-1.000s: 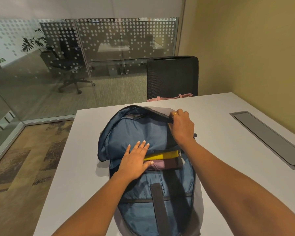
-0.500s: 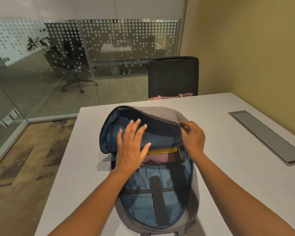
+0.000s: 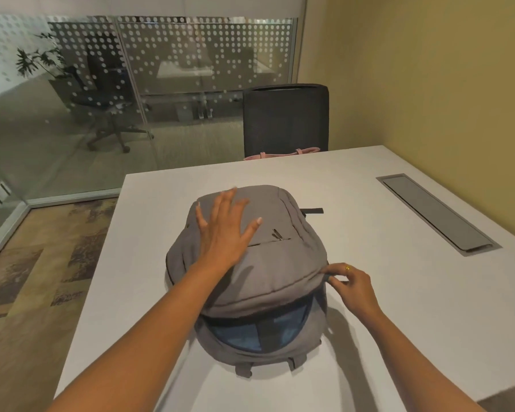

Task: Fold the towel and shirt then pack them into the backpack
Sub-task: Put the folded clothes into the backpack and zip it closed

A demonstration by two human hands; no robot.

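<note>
I looked down on a white table that filled most of the view, with a grey metal cable hatch set flush into its right side. A black mesh chair stood at the far edge, and a pink strap showed just above the tabletop in front of it. A yellow wall closed the room on the right. On the left ran a glass partition with a band of frosted dots, and behind it I could see an office chair and a potted plant. The floor beside the table was patterned.

The grey backpack lay flat in the middle of the table, its front flap folded down over the main compartment. The near end gaped, and a strip of blue lining showed in the gap. Whatever was packed inside was hidden under the flap. My left hand rested on top of the flap with the fingers spread and straight. My right hand, fingers curled, pinched the flap's edge at the backpack's right side.
</note>
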